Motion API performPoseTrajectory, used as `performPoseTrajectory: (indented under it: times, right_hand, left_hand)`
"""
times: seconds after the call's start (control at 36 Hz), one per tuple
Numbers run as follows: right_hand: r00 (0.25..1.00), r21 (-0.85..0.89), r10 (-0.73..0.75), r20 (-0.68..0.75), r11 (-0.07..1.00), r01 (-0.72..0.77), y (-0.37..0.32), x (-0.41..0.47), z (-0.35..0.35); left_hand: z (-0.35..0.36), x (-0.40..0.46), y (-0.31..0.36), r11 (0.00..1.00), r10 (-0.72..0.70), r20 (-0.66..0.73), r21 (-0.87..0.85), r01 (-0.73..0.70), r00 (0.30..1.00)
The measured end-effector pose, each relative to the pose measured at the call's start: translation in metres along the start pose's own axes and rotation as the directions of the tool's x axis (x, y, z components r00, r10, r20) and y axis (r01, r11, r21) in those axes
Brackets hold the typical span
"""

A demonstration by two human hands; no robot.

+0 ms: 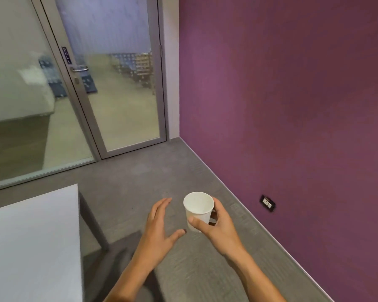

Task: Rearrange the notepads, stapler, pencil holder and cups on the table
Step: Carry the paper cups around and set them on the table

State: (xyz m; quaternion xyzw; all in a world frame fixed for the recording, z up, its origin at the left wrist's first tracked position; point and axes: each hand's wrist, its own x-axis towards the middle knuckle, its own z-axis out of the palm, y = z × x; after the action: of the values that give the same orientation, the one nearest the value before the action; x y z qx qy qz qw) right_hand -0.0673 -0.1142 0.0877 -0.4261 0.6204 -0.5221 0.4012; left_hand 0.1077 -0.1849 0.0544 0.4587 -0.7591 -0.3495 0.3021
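A white paper cup [198, 207] is upright in the air above the grey floor, its open mouth facing up and nothing visible inside. My right hand [218, 227] is wrapped around its lower half, thumb across the front. My left hand [159, 225] hovers just left of the cup with flat, spread fingers, holding nothing and not touching it. The white table [31, 243] fills the lower left, to the left of both hands; only a bare corner of its top shows. No notepads, stapler or pencil holder are in view.
A purple wall [292, 105] runs along the right with a black socket [267, 203] low down. A glass door [118, 83] with a metal handle stands ahead. A dark table leg [94, 223] drops to the grey floor [162, 168].
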Motion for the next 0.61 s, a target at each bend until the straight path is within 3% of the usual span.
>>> performPoseTrajectory:
  times: [0.33, 0.61]
  right_hand:
    - [1.0, 0.015, 0.01, 0.004, 1.0, -0.01, 0.009, 0.132, -0.025]
    - [0.985, -0.051, 0.004, 0.175, 0.999, 0.005, 0.02, 0.282, -0.073]
  left_hand:
    - [0.016, 0.123, -0.012, 0.999, -0.051, -0.114, 0.002, 0.051, 0.992]
    - [0.06, 0.234, -0.016, 0.982, -0.129, -0.302, 0.094, 0.164, 0.944]
